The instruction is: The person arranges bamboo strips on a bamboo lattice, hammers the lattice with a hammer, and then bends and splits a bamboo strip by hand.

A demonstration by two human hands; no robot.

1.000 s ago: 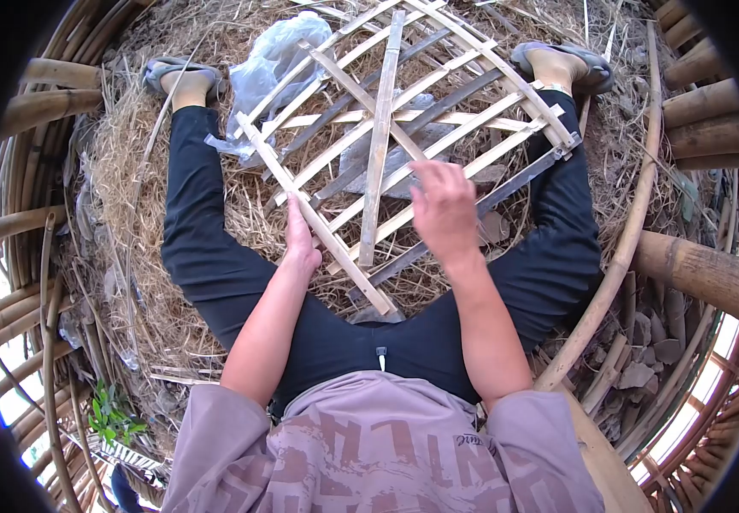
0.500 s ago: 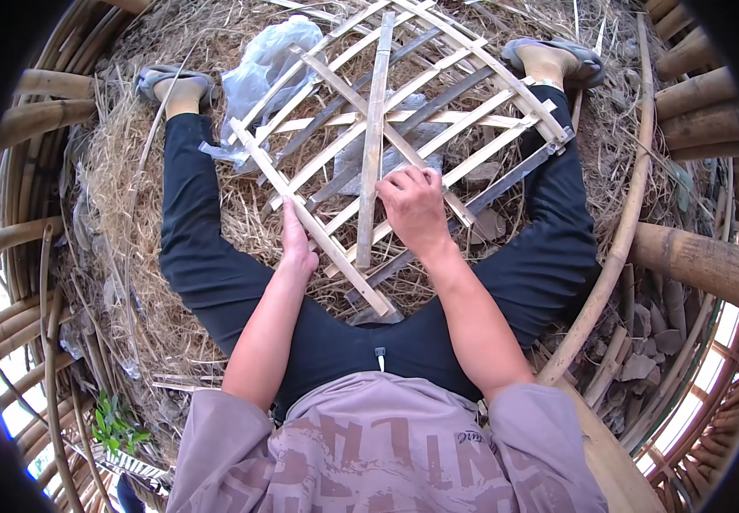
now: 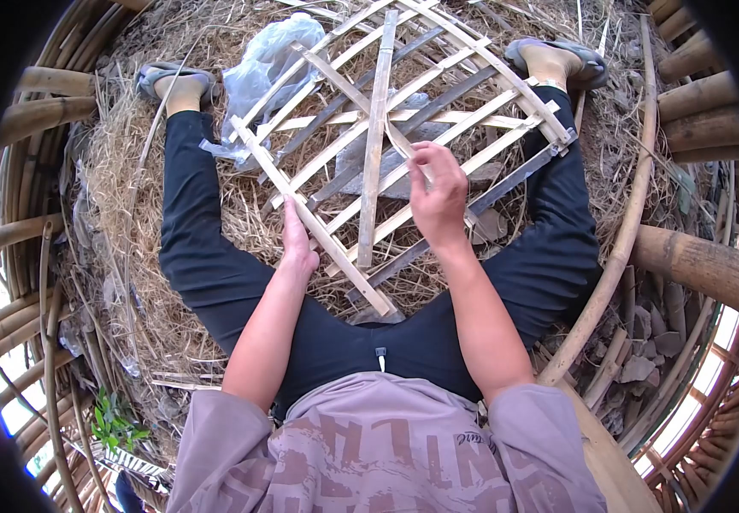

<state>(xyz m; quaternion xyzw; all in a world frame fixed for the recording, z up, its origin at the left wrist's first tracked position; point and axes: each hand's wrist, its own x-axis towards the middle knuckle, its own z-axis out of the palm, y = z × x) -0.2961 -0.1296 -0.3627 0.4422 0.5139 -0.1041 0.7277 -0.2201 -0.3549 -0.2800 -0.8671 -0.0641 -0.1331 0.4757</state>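
A lattice of pale and dark slats (image 3: 375, 145) is framed between the outspread legs (image 3: 191, 184), over straw (image 3: 117, 184). A diagonal slat (image 3: 400, 142) is pinched in the fingertips of the right hand (image 3: 439, 195). The near left edge is touched by the left hand (image 3: 298, 243); with its fingers largely hidden, its grip cannot be told. A plastic bag (image 3: 258, 68) is partly covered by the far left side.

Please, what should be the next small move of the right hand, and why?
Perhaps the right hand should press the narrow, flat, brownish diagonal wooden slat against the pale-and-grey wooden lattice: its fingers appear to pinch that slat, while the left hand touches the lattice's pale, straight edge strip.
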